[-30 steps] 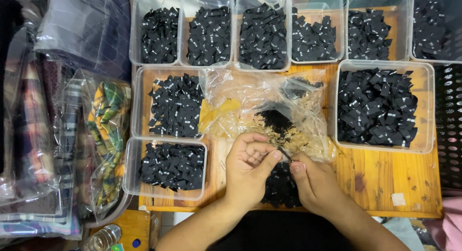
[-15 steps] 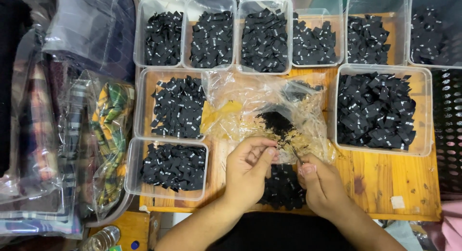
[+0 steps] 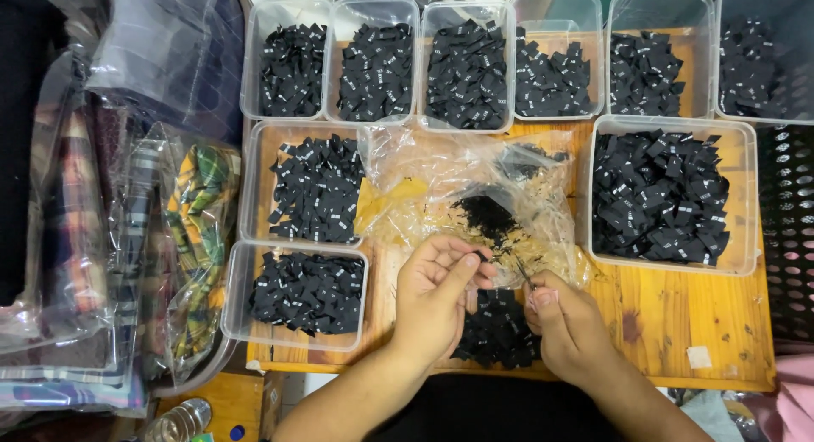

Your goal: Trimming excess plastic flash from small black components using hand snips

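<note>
My left hand (image 3: 437, 298) pinches a small black label (image 3: 480, 257) between thumb and fingers. Just to its right, my right hand (image 3: 566, 325) is closed around a thin metal cutting tool (image 3: 523, 274) whose tip points up toward the label. Below and between the hands, a loose pile of black labels (image 3: 496, 333) lies on the wooden table (image 3: 670, 323). Right behind the hands is a crumpled clear plastic bag (image 3: 475, 175) holding a clump of black thread scraps (image 3: 485, 213).
Several clear tubs of black labels surround the bag: a row along the back (image 3: 468, 64), two on the left (image 3: 312, 192) (image 3: 298, 293), a large one on the right (image 3: 666, 196). Bagged plaid fabrics (image 3: 182, 238) lie at left, a black perforated basket (image 3: 788, 230) at right.
My hands have drawn slightly apart. The left hand's fingers have lifted with the label, and the right hand has shifted a little to the right.
</note>
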